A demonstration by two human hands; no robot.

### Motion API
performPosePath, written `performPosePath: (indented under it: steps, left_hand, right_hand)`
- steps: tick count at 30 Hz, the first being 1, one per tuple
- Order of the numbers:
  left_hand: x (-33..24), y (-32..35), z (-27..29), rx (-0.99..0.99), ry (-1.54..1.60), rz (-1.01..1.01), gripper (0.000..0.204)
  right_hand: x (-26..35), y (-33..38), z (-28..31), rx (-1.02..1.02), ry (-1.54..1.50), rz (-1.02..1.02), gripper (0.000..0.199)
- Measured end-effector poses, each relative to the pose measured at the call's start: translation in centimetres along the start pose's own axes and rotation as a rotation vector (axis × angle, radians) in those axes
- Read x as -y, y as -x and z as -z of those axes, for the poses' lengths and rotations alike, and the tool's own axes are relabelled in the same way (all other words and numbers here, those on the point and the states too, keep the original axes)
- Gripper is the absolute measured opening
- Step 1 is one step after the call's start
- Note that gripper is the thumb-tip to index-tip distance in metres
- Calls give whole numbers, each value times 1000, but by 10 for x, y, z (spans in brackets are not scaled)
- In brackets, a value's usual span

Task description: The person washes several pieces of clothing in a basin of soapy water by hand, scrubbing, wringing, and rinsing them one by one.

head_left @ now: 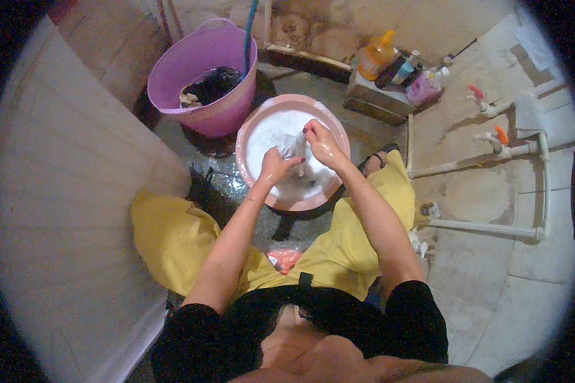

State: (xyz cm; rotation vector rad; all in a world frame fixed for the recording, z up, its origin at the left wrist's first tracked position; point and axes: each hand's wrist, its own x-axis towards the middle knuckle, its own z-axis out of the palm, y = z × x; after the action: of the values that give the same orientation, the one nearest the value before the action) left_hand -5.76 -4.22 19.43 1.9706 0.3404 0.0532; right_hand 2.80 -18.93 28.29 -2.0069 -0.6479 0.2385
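Observation:
A round pink basin [244, 150] full of white suds [291, 118] stands on the floor between my knees. Over it, my left hand [277, 166] and my right hand [324, 145] hold a wet, whitish cloth [290, 144] between them. The fingers of my right hand are pinched at the cloth's upper right part. My left hand grips its lower left side, thumb pointing toward the right hand. Foam clings to both hands. What kind of cloth article it is, I cannot make out.
A tall purple tub [201, 113] with dark contents and a teal hose [250, 32] stands behind, to the left. Several bottles, one orange [377, 56], sit on a block [378, 99] at back right. White pipes with taps [501, 135] run along the right wall.

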Motion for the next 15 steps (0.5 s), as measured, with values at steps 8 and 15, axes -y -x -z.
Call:
performPosePath:
  steps: [8,15]
  left_hand:
    - [59,-12,45,-387,203,51,36]
    - [-61,-5,113,-392,805,-37,16]
  right_hand:
    - [-23,-26,25,-255,-26,-203,21]
    - [-10,-21,52,-307,-16,-67,17]
